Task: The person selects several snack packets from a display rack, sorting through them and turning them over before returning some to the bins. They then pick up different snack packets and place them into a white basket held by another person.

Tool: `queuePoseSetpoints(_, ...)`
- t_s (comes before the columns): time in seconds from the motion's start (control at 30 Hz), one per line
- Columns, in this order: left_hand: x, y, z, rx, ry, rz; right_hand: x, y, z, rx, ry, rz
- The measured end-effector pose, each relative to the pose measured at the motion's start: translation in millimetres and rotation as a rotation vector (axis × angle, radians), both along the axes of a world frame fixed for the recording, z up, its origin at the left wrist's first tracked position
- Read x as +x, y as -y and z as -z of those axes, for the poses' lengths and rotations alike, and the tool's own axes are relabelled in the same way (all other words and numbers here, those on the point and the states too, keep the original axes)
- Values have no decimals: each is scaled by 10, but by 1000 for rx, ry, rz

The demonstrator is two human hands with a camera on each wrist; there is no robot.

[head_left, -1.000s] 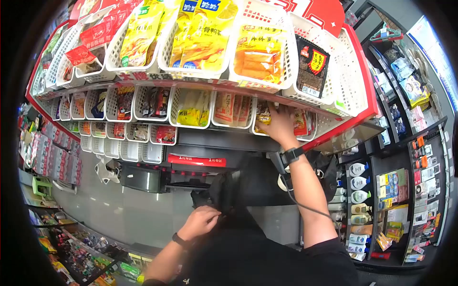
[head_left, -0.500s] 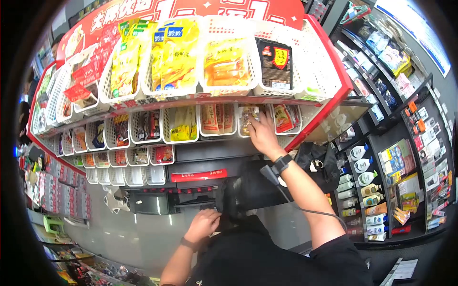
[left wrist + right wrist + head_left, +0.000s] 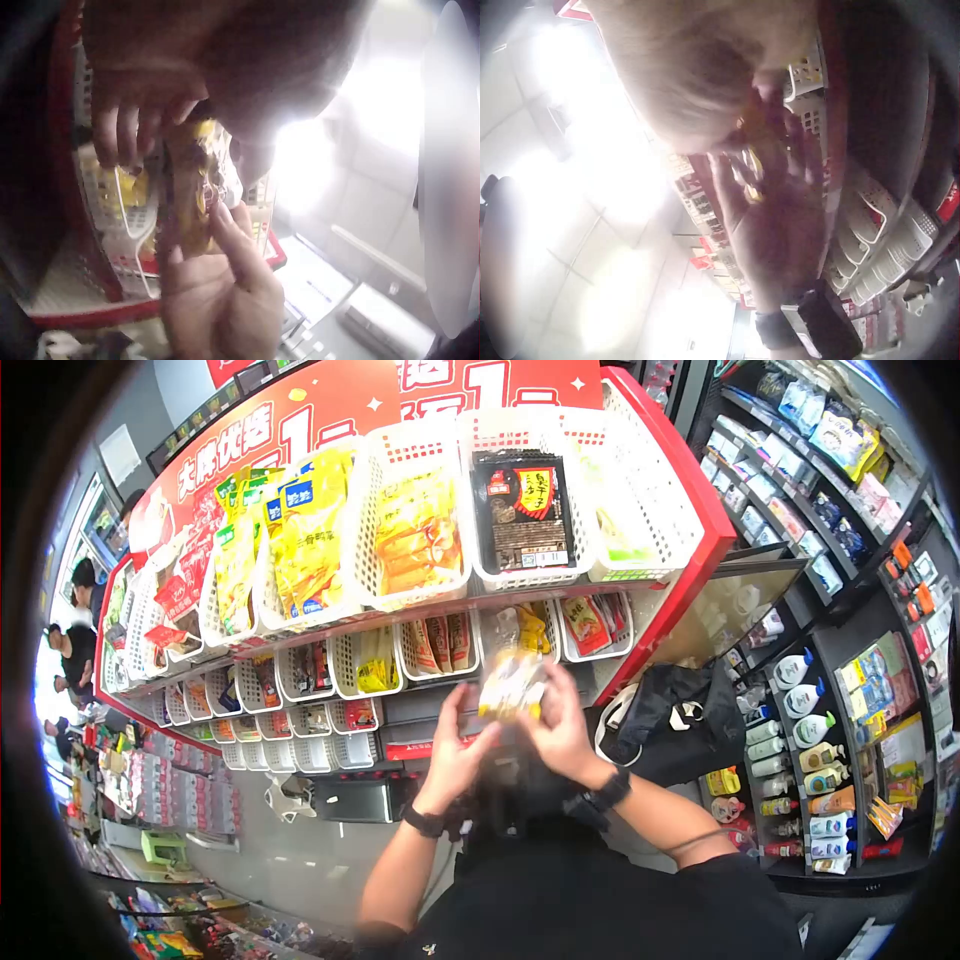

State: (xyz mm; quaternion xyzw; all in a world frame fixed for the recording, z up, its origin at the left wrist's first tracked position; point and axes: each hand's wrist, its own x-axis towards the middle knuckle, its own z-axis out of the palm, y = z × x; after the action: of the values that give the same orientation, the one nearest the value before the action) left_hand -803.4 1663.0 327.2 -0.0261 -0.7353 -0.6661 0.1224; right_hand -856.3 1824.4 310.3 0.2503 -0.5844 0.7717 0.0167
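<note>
A small clear-and-yellow snack packet [image 3: 512,685], blurred in the head view, is held up in front of the lower shelf. My right hand [image 3: 568,732] grips it from the right, and the left wrist view shows that thumb [image 3: 226,225] pressed on the shiny wrapper. To the left of the packet is my left hand [image 3: 455,755], cupped, thumb and fingers apart and close beside the wrapper. Behind the packet stands a white basket [image 3: 556,652] of similar yellow packets. In the right wrist view the packet is partly hidden between the hands.
White baskets of snacks line a red-edged display [image 3: 715,525] in tiers. A black packet [image 3: 522,510] lies in an upper basket. On the right, a dark shelf holds several bottles [image 3: 815,730], with a black bag [image 3: 690,725] near it. Several people [image 3: 80,650] stand far left.
My right hand has come out of the lower basket with the packet, toward my body. My left hand has risen to meet it. The head view has shifted, showing more of the display's right end.
</note>
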Motion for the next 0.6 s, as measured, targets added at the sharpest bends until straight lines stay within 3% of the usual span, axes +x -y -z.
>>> queuePoseSetpoints(0.03,3,-32,70,246,114,87,124,-63,-79,-55,154,-229)
queuePoseSetpoints(0.07,60,-75,-44,342,257,68,143,-134,-169,77,95,-416)
queuePoseSetpoints(0.1,70,-89,-13,329,242,36,169,-139,-177,14,180,-454)
queuePoseSetpoints(0.17,111,-121,72,310,206,-30,-41,-319,-346,512,69,-344)
queuePoseSetpoints(0.23,166,-112,102,355,204,-146,-408,-276,-128,523,-371,14)
queuePoseSetpoints(0.3,236,-55,194,442,175,-206,-770,-241,-128,644,-520,182)
queuePoseSetpoints(0.4,377,-10,357,490,178,-290,-977,12,-337,951,-391,283)
queuePoseSetpoints(0.5,466,-24,416,565,186,-350,-1080,165,-265,1158,-425,284)
queuePoseSetpoints(0.6,571,15,471,657,202,-384,-1131,101,-75,873,-387,384)
